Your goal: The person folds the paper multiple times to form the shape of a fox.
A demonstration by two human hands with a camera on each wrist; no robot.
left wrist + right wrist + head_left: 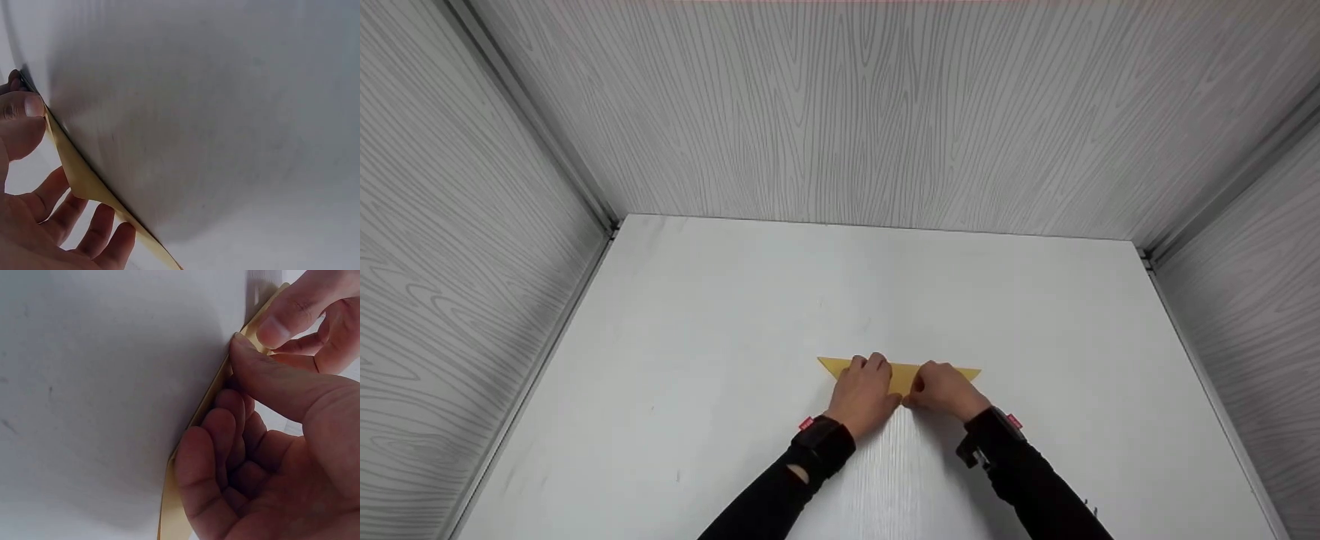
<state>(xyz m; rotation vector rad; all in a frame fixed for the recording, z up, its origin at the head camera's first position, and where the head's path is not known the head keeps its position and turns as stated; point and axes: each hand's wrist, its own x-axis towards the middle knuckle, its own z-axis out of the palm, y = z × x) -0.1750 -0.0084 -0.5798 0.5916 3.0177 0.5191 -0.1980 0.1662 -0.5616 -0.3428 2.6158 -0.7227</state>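
A folded sheet of yellow paper (904, 378) lies on the white tabletop, its long straight edge on the far side and a pointed corner at either end. My left hand (864, 394) rests on its left half with fingers spread, the thumb (35, 106) by the near edge. My right hand (943, 390) has curled fingers over the right half and pinches the near edge, its thumb (264, 365) right at the fold. Both thumbs come close together at the middle. In the left wrist view the paper (84, 179) bulges up a little near the fingers.
The white table (720, 300) is enclosed by a back panel (840, 112) and side panels (450, 262) with grey wood grain. Both forearms wear black sleeves with dark wrist bands (823, 446). Small dark marks (1091, 508) show near the table's front right.
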